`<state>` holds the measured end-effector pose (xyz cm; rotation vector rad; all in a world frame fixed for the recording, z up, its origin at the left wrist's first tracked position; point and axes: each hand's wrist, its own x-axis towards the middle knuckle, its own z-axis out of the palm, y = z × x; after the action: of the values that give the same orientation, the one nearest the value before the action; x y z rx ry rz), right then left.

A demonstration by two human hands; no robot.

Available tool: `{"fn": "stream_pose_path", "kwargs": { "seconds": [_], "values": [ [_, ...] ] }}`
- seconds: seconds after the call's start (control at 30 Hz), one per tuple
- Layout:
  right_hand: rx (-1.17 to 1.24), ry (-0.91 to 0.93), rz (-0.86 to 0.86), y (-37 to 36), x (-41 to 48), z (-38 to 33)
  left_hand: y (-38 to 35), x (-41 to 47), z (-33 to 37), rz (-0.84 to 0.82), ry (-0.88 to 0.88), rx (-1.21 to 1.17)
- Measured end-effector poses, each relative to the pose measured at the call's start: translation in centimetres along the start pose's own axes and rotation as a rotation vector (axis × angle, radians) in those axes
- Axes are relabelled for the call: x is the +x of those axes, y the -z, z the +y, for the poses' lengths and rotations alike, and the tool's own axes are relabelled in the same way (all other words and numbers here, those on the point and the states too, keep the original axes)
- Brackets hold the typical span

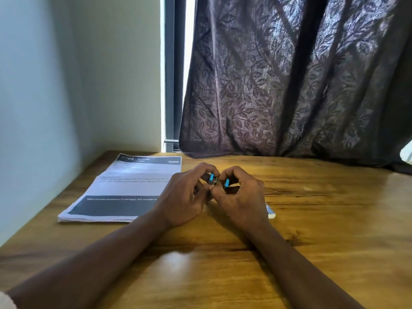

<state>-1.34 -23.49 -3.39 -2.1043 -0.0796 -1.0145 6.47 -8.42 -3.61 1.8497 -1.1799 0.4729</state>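
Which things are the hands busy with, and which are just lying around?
Busy with: left hand, right hand, blue-and-metal piece, second blue piece.
Just lying about: printed papers, small white-and-blue item beside the right hand, curtain, wooden table.

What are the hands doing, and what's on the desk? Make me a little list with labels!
Left: the left hand pinches a small blue and silver metal piece.
Right: the right hand pinches a small blue piece, close against the first.
Joined: cannot tell.
Surface: brown wooden table.
Papers: white printed paper stack, lying left of the hands.
By the right hand: small white and blue object, partly hidden.
Behind: dark leaf-patterned curtain.
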Motion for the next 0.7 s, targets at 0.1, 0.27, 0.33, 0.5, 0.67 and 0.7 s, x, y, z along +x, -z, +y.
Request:
{"fn": "stream_pose_path", "kwargs": {
  "seconds": [0.1,0.27,0.33,0.5,0.67,0.7],
  "values": [
    [-0.014,0.044,-0.003,-0.2,0.1,-0.2,-0.1,-0.1,-0.2,-0.021,-0.011,-0.027],
    [0.069,0.034,0.14,0.0,0.7,1.2,0.6,0.1,-0.8,0.068,0.016,-0.182],
    [0.111,-0.023,0.186,0.6,1.2,2.4,1.5,0.3,-0.7,0.134,0.072,-0.271],
    [0.352,-0.225,0.17,1.1,1.5,3.0,2.3,0.0,-0.4,0.199,0.201,-0.485],
    [0.58,-0.341,0.196,1.4,1.9,2.8,2.8,0.4,-0.5,0.269,0.331,-0.576],
    [0.612,-0.353,0.186,1.5,1.8,2.6,2.7,0.4,-0.5,0.273,0.352,-0.536]
  ]
}}
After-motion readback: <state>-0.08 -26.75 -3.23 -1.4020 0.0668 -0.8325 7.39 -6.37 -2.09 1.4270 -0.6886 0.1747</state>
